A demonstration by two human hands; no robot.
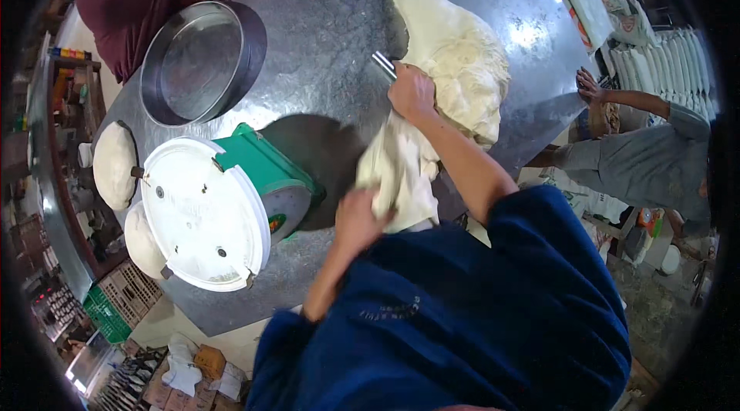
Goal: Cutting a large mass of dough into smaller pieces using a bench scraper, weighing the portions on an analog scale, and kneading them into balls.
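Note:
A large mass of pale dough (468,58) lies on the metal worktop, and a stretched flap of it hangs towards my body. My right hand (412,93) is closed around the tubular metal handle (384,66) of a tool, likely a dough scraper, over the narrow part of the dough. Any blade is hidden behind that hand and the dough. Nearer to me, my left hand (359,217), slightly blurred, grips the side of the dough flap (402,180). To its left stands a green scale (266,162) with a round white pan (202,214).
Beyond the scale sits a round metal pan (193,64). Two shaped dough pieces (114,165) rest by the worktop's left edge. A person in maroon (127,1) stands at the far left. At right, another person's hand (589,87) touches the worktop (324,35) edge near stacked bags.

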